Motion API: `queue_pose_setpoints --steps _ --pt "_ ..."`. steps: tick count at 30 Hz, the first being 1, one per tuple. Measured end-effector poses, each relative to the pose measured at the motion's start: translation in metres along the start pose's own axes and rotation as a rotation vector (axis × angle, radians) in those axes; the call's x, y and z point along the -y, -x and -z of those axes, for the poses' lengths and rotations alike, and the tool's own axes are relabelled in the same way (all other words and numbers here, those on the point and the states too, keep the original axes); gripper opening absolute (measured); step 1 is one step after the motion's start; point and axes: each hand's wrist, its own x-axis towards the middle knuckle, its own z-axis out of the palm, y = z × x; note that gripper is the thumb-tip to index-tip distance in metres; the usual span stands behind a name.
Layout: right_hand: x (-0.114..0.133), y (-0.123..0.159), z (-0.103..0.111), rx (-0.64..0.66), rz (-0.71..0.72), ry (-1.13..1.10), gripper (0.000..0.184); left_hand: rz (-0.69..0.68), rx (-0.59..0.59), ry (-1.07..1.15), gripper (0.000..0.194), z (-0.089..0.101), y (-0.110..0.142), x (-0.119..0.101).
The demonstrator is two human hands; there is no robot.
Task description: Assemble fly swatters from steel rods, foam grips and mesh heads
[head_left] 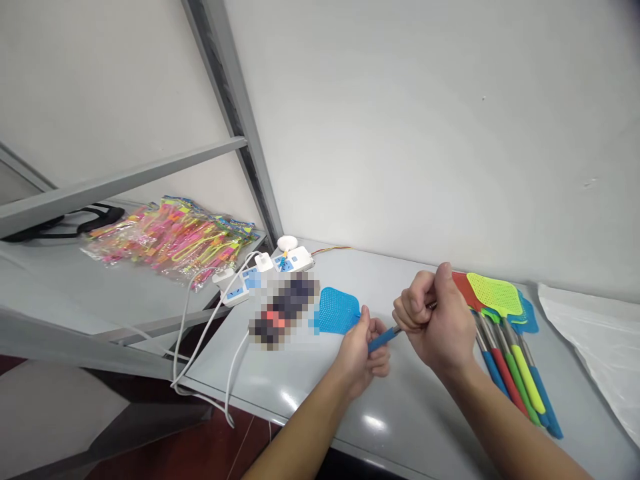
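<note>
My left hand (361,347) is closed around the blue handle (383,339) of a fly swatter. A short bit of its metal rod shows at the handle's right end, leading into my right hand (437,317), a fist with the thumb up. A blue mesh swatter head (339,310) lies just beyond my left fingers; where it joins is hidden behind them. To the right of my right hand several fly swatters lie in a pile, with a yellow mesh head (494,293) on top. Their red, green, yellow and blue handles (517,383) point towards me.
White power strips (295,259) with plugs and cables stand at the table's back left, near a blurred dark object (287,310). Bagged pink and yellow items (180,233) cover the left shelf, behind a grey metal frame (240,120). A white plastic sheet (590,333) lies far right.
</note>
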Motion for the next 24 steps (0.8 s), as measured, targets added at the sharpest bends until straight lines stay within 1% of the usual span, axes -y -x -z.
queue_pose_setpoints --steps 2,4,8,10,15,20,24 --pt "-0.007 0.004 0.0 0.026 0.007 0.019 0.054 0.041 0.021 0.026 0.053 0.001 0.002 -0.001" --pt "-0.013 0.008 0.002 0.038 0.018 0.043 0.054 0.052 0.027 0.02 0.052 0.002 0.004 -0.001" --pt "-0.021 0.01 0.006 -0.004 -0.004 0.048 0.055 0.029 0.012 -0.004 0.052 0.0 0.007 -0.002" --pt "-0.023 0.009 0.006 -0.015 -0.013 0.051 0.055 0.026 -0.001 -0.008 0.052 -0.001 0.008 -0.002" --pt "-0.031 0.004 0.004 0.027 -0.032 0.067 0.054 0.023 -0.067 0.004 0.049 -0.001 0.008 -0.005" --pt "-0.036 0.001 0.007 0.01 -0.078 0.015 0.053 0.023 -0.1 0.008 0.048 0.0 0.008 -0.005" --pt "-0.036 0.001 0.008 -0.004 -0.08 0.014 0.053 0.003 -0.119 0.018 0.046 -0.001 0.005 -0.002"
